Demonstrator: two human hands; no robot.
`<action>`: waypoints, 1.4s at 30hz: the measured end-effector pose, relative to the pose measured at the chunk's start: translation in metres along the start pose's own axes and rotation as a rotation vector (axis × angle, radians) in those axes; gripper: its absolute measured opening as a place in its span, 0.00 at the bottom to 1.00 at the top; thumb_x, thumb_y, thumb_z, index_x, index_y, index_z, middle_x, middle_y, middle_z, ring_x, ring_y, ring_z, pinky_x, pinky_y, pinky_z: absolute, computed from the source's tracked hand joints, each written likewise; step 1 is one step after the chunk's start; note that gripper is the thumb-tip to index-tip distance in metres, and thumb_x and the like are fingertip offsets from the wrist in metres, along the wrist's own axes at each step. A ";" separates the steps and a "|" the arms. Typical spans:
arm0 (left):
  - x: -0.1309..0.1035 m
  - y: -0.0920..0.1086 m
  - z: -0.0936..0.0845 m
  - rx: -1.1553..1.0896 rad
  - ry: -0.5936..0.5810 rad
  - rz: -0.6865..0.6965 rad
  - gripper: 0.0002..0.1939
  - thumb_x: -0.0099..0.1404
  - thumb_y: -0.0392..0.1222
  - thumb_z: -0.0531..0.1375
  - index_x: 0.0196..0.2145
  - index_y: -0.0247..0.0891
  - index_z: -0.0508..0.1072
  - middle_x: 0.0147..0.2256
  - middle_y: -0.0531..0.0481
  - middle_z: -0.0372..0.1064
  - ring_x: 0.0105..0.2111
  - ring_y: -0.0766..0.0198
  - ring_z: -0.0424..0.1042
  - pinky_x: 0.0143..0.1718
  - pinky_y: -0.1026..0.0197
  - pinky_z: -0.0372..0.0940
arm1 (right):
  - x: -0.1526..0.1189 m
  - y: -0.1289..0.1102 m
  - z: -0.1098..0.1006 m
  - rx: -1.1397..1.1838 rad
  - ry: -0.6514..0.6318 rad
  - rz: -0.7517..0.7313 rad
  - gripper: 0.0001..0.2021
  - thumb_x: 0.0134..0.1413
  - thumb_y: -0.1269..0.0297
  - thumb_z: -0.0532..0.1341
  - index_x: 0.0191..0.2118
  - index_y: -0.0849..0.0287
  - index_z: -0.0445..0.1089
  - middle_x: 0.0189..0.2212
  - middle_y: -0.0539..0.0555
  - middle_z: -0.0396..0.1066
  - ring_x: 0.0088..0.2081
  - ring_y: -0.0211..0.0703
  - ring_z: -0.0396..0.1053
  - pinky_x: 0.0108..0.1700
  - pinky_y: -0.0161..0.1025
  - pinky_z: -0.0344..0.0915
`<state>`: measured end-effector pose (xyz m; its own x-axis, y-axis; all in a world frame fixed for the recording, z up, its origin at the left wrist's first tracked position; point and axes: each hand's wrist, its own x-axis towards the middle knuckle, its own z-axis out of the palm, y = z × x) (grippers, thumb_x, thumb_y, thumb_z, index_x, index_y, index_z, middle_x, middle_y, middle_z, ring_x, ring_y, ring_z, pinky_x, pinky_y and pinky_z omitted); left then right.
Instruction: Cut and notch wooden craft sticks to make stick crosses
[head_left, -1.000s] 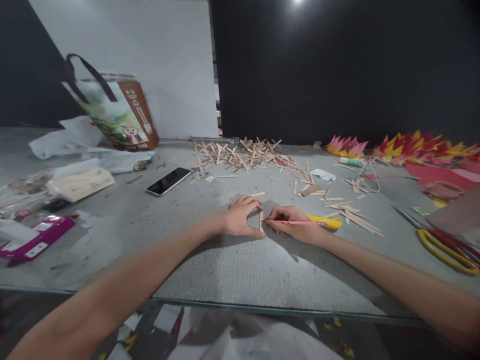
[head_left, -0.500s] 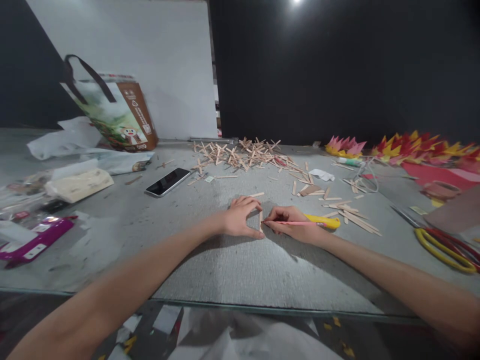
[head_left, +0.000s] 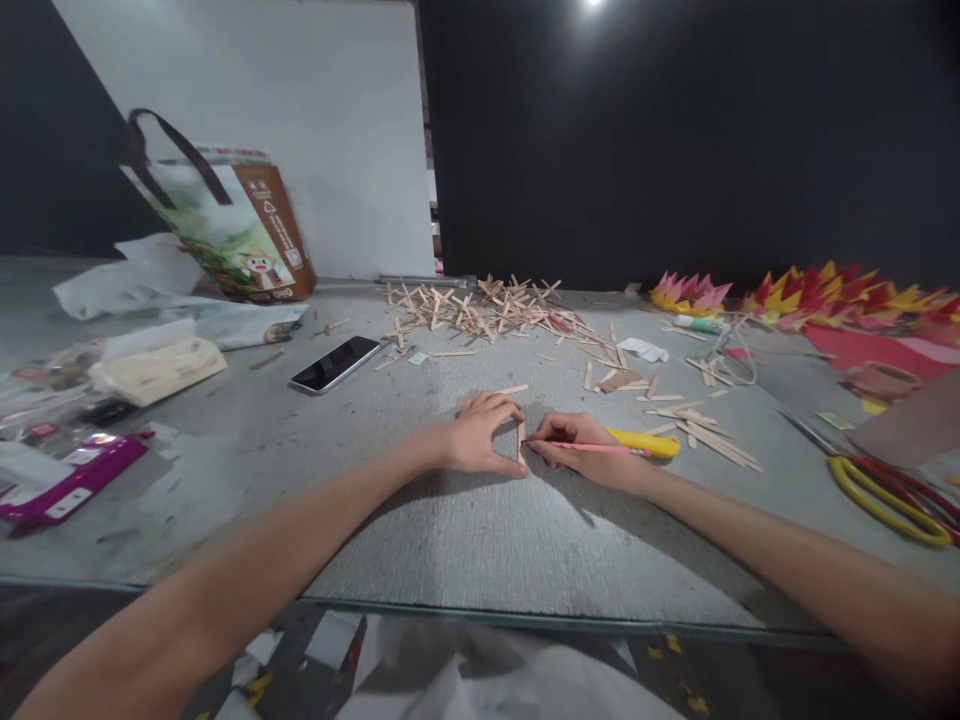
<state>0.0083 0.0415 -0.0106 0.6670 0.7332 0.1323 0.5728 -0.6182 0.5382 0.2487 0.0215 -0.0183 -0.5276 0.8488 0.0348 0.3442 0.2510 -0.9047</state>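
Note:
A short wooden stick (head_left: 521,440) lies on the grey table (head_left: 420,540), pointing away from me. My left hand (head_left: 486,436) holds it at both ends, thumb at the near end and fingers at the far end. My right hand (head_left: 581,448) is closed around a thin pink pen (head_left: 600,448), whose tip meets the stick's right side. Just behind and right of my right hand lies a yellow cutter (head_left: 649,443). Another wooden stick (head_left: 514,389) rests beyond my left fingers.
Behind are a pile of crossed sticks (head_left: 487,310) and a phone (head_left: 336,364). Loose sticks (head_left: 716,440), scissors (head_left: 885,495) and folded paper pieces (head_left: 825,295) lie to the right. A carrier bag (head_left: 232,230) and a purple packet (head_left: 71,485) are at left.

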 end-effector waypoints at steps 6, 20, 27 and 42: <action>0.001 -0.002 0.001 0.014 -0.010 -0.003 0.38 0.51 0.64 0.75 0.54 0.44 0.72 0.63 0.38 0.66 0.65 0.38 0.61 0.66 0.36 0.54 | -0.001 0.003 -0.001 -0.034 0.003 0.007 0.19 0.60 0.45 0.67 0.34 0.58 0.74 0.23 0.49 0.71 0.24 0.37 0.65 0.27 0.35 0.58; -0.007 0.017 -0.004 0.029 0.102 0.058 0.43 0.57 0.54 0.75 0.64 0.43 0.63 0.63 0.38 0.65 0.65 0.41 0.61 0.66 0.40 0.56 | -0.009 0.007 -0.011 0.030 0.376 -0.094 0.17 0.65 0.45 0.64 0.42 0.55 0.71 0.25 0.50 0.73 0.27 0.43 0.68 0.30 0.40 0.62; -0.010 0.022 -0.005 -0.005 0.095 0.045 0.45 0.60 0.51 0.73 0.68 0.43 0.58 0.61 0.39 0.65 0.65 0.43 0.61 0.66 0.42 0.58 | -0.010 0.006 -0.010 0.026 0.371 -0.099 0.15 0.66 0.47 0.64 0.43 0.56 0.71 0.25 0.50 0.73 0.27 0.42 0.68 0.30 0.39 0.61; -0.006 0.014 0.002 -0.087 0.157 0.011 0.44 0.56 0.48 0.76 0.64 0.41 0.62 0.49 0.44 0.73 0.57 0.46 0.70 0.63 0.44 0.61 | -0.012 0.002 -0.010 -0.020 0.356 -0.110 0.15 0.67 0.49 0.63 0.42 0.56 0.71 0.24 0.49 0.73 0.27 0.41 0.68 0.30 0.39 0.60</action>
<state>0.0137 0.0277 -0.0054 0.5865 0.7660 0.2630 0.5180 -0.6044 0.6053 0.2631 0.0160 -0.0160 -0.2599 0.9242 0.2799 0.3172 0.3555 -0.8792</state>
